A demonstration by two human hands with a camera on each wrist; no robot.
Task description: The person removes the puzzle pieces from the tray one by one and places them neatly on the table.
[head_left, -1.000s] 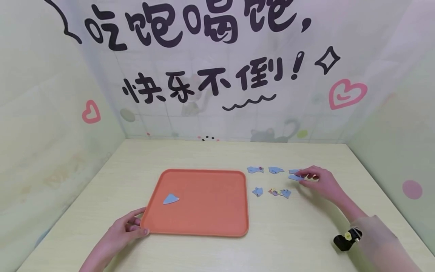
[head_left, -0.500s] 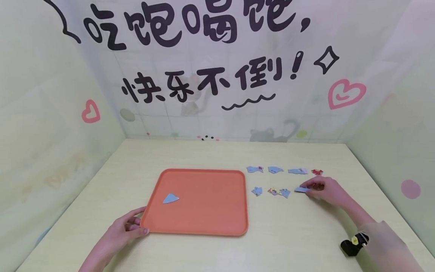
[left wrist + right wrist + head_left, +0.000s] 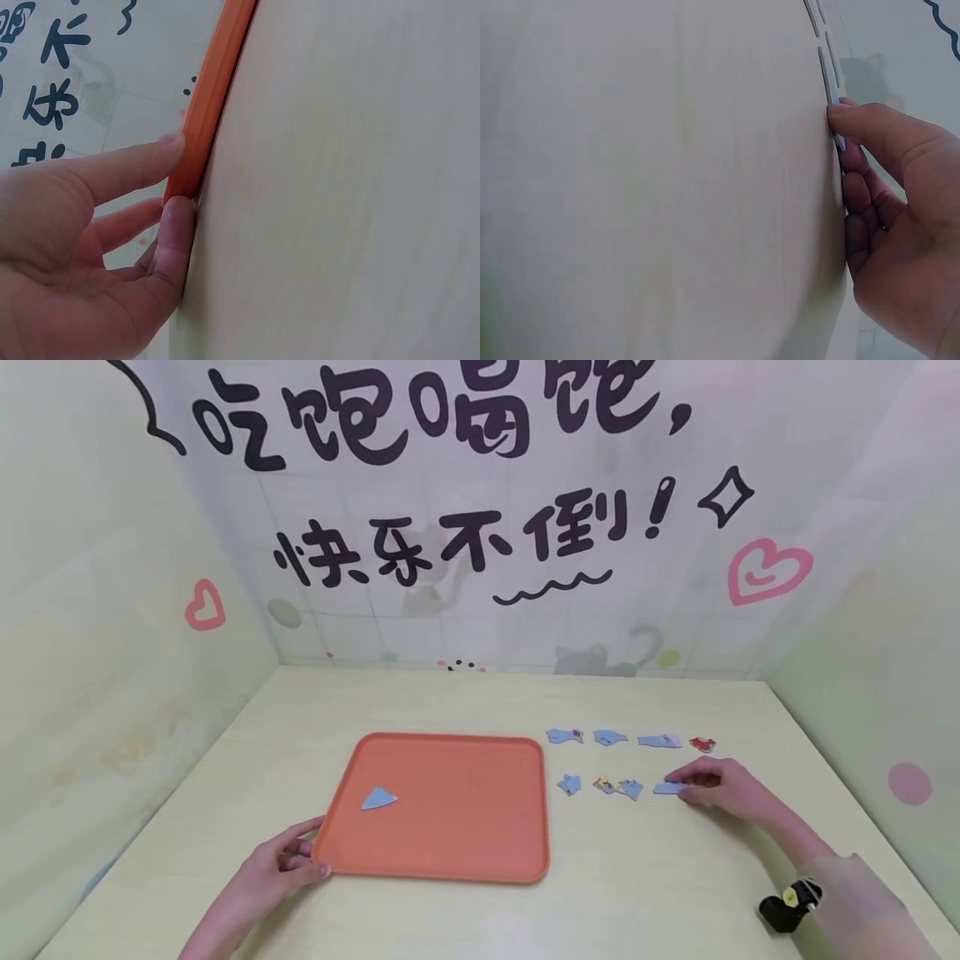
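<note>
My left hand [image 3: 273, 864] holds the near left corner of an orange tray [image 3: 465, 831], thumb on its front edge and fingers along its left side. In the left wrist view, the tray's corner [image 3: 196, 142] sits between thumb and fingers. One pale-blue, roughly triangular puzzle piece [image 3: 379, 798] lies inside the tray. To the tray's right, my right hand [image 3: 723, 787] pinches a flat blue puzzle piece [image 3: 666, 788] by its right end, low at the tabletop. Seen edge-on in the right wrist view, the held piece [image 3: 827, 75] has the thumb on its near side; the fingers partly hide it.
Several puzzle pieces lie in two rows right of the tray, among them a long blue one [image 3: 660, 741], a red one [image 3: 702, 744] and a multicoloured one [image 3: 604, 785]. Printed cloth walls [image 3: 420, 635] enclose the table [image 3: 637, 877] at back and sides.
My right hand has brought the blue puzzle piece from the back row toward me, down to the right end of the front row, uncovering the red piece. Left hand and tray stay put.
</note>
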